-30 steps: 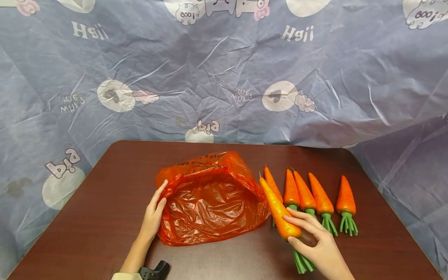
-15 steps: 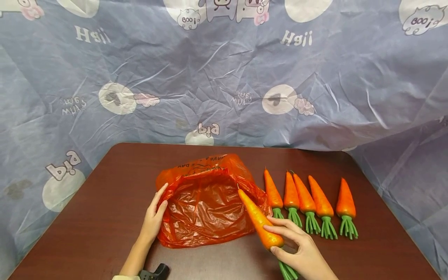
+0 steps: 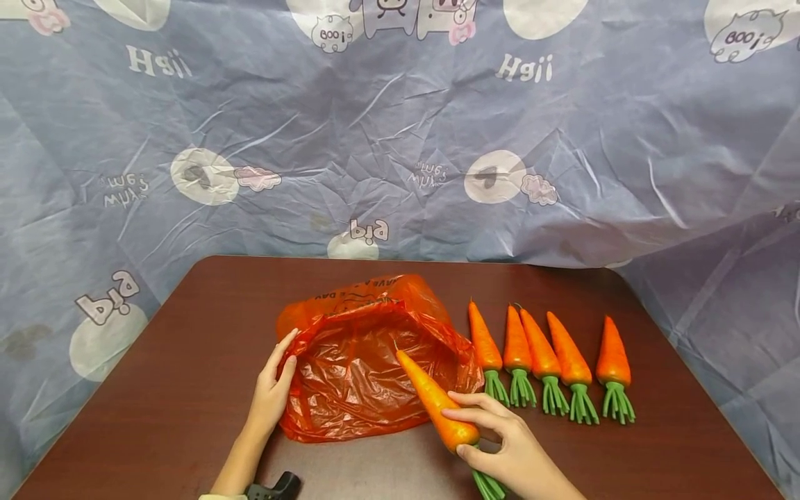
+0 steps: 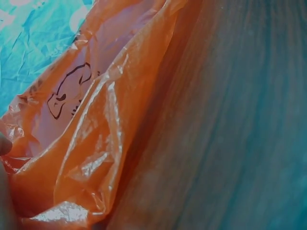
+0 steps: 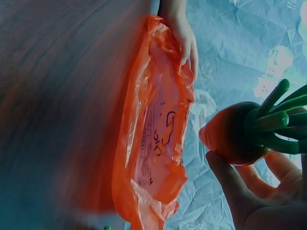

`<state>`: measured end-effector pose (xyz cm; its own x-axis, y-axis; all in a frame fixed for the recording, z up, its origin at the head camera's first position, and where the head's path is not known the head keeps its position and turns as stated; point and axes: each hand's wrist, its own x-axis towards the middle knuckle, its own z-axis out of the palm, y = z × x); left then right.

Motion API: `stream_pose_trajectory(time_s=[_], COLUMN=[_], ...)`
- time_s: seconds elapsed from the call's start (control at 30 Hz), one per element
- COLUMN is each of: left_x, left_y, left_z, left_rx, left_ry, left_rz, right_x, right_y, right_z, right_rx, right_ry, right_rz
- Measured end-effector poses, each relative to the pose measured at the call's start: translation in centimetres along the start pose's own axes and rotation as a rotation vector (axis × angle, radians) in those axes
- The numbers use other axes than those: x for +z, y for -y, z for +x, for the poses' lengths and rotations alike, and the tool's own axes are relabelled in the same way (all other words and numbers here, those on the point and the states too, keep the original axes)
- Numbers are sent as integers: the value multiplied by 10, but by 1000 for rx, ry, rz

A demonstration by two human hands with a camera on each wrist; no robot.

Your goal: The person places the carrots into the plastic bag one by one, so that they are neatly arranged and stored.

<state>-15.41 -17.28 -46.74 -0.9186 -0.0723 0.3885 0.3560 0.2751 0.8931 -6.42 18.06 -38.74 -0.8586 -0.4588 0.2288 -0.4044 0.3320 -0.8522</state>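
An orange plastic bag [image 3: 356, 361] lies on the brown table [image 3: 187, 361] with its mouth open toward me. My left hand [image 3: 275, 378] rests with straight fingers against the bag's left rim; the right wrist view also shows this hand [image 5: 186, 36] on the rim. My right hand [image 3: 456, 432] grips a toy carrot [image 3: 431, 399] near its green stalks [image 3: 487, 486]. The carrot's tip points up-left over the bag's mouth. In the right wrist view the carrot's thick end [image 5: 230, 139] sits between thumb and fingers [image 5: 225, 179], beside the bag [image 5: 153, 124].
Several more carrots [image 3: 542, 351] lie in a row right of the bag, tips away from me, green stalks toward me. A creased blue printed cloth [image 3: 400, 139] hangs behind and around the table. A black device [image 3: 275, 486] shows at my left wrist.
My right hand has carried the carrot leftward, away from the row, until its tip hangs over the bag's mouth. The left hand has stayed on the bag's rim.
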Motion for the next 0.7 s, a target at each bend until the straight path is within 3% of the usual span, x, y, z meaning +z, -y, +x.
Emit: stream_pose_trajectory(time_s=[0.43,0.7], left_x=[1,-1], left_y=[5,8], left_z=[3,0], left_rx=[148,139], left_ry=[-14,-17], left_rz=[-28,-33], right_x=[21,33], right_y=[0,0], right_z=[23,40], right_rx=[-52,-42], right_ry=[-32,-11], right_rz=[-74,-61])
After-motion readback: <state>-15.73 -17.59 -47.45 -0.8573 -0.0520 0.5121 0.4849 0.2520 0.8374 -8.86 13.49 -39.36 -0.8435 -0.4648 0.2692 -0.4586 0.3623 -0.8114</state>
